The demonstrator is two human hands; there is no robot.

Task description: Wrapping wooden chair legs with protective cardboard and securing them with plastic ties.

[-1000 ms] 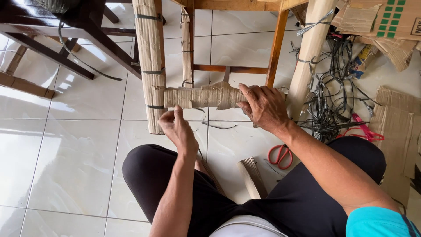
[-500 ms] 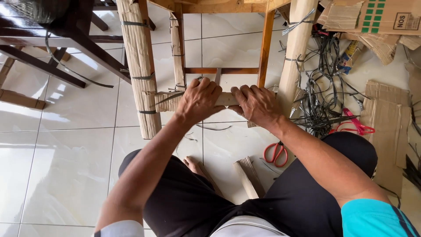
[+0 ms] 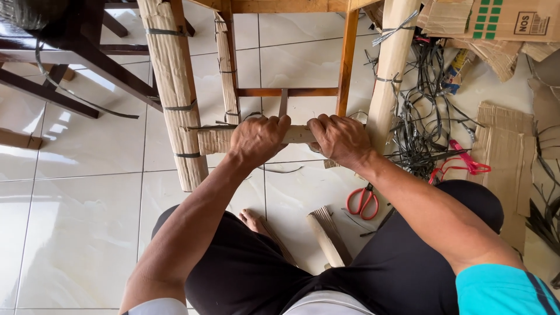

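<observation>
A strip of corrugated cardboard (image 3: 214, 140) is wrapped around the low front rail of a wooden chair (image 3: 346, 58). My left hand (image 3: 257, 139) grips that wrapped rail near its middle. My right hand (image 3: 339, 140) grips it just to the right, the two hands almost touching. The chair's front legs are cardboard-wrapped too: the left leg (image 3: 172, 87) is bound with thin dark straps, the right leg (image 3: 388, 70) likewise. A thin strap runs along the rail under my left hand.
Red-handled scissors (image 3: 363, 201) lie on the white tiles by my right knee. A rolled cardboard piece (image 3: 328, 233) lies between my legs. A tangle of black straps (image 3: 426, 128), pink scissors (image 3: 461, 166) and flat cardboard (image 3: 504, 169) fill the right side. A dark chair (image 3: 87, 58) stands at upper left.
My left hand rose from below the rail and closed over the cardboard on it beside my right hand. The view shifted slightly to the right.
</observation>
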